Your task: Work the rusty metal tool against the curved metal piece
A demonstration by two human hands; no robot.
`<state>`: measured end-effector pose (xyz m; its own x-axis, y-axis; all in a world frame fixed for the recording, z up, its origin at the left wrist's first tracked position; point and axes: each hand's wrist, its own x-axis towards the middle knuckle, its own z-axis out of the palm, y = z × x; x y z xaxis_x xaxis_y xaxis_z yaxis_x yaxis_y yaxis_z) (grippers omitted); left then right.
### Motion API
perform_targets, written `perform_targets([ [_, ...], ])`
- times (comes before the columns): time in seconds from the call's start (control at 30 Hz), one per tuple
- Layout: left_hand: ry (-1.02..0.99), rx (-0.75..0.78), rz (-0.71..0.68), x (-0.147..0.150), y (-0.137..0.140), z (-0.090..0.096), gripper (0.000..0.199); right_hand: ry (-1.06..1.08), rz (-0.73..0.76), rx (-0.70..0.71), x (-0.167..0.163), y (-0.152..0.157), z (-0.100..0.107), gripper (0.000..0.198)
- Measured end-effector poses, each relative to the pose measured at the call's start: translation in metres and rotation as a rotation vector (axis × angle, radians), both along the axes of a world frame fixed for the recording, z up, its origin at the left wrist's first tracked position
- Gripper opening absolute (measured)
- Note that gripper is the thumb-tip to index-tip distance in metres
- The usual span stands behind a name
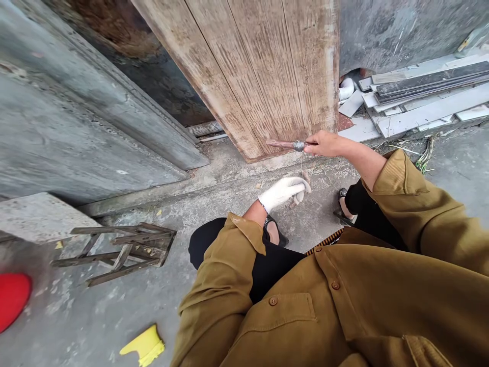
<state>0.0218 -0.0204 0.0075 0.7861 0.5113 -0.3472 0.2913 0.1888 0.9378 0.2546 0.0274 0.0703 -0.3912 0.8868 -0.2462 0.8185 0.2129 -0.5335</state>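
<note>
My bare right hand (pixel 324 143) is closed around one end of a reddish-brown wooden stick (pixel 280 143), possibly a tool handle. Silvery wire (pixel 298 146) is wound in a tight band around the stick, just beside my fingers. The stick lies roughly level in front of the lower edge of a worn wooden door panel (pixel 260 76). A thin strand (pixel 302 165) hangs from the band toward my left hand (pixel 284 193), which wears a white glove with stained fingertips. Its fingers are curled in at the strand's lower end, and their grip is partly hidden.
A low wooden stool-like frame (pixel 122 250) stands at left by a pale slab (pixel 42 216). Beyond are a red round object (pixel 13 300) and a yellow piece (pixel 145 346) on the concrete floor. Stacked boards (pixel 428 97) and a white pipe (pixel 346 89) sit along the right wall.
</note>
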Motion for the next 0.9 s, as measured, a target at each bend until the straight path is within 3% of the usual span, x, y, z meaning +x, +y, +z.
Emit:
perform_targets([
  [0.1,0.074,0.085,-0.018,-0.005,0.003,0.008,0.030,-0.315,0.013,0.060,0.001,0.003,-0.007,0.028],
  [0.2,0.102,0.244,0.066,-0.014,0.011,0.011,0.029,-0.428,0.218,-0.169,0.002,0.001,-0.012,0.018],
  [0.33,0.137,0.413,0.155,-0.023,0.020,0.014,0.033,-0.257,0.480,-0.596,0.002,-0.003,-0.014,0.013],
  [0.47,0.153,0.428,0.152,-0.025,0.023,0.018,0.037,-0.035,0.636,-0.754,0.000,-0.002,-0.011,0.030],
  [0.57,0.162,0.443,0.166,-0.025,0.025,0.017,0.037,0.112,0.683,-0.776,0.003,0.000,-0.006,0.042],
  [0.63,0.154,0.426,0.189,-0.024,0.027,0.012,0.035,0.205,0.652,-0.715,0.007,-0.001,-0.002,0.043],
  [0.73,0.072,0.266,0.166,-0.021,0.025,0.002,0.037,0.355,0.503,-0.565,0.011,-0.002,0.001,0.040],
  [0.83,-0.006,0.096,0.053,-0.014,0.017,-0.004,0.039,0.486,0.188,-0.373,0.010,-0.002,0.002,0.036],
  [0.9,0.008,0.056,-0.022,-0.011,0.012,-0.002,0.038,0.407,-0.029,-0.254,0.007,0.001,0.000,0.032],
])
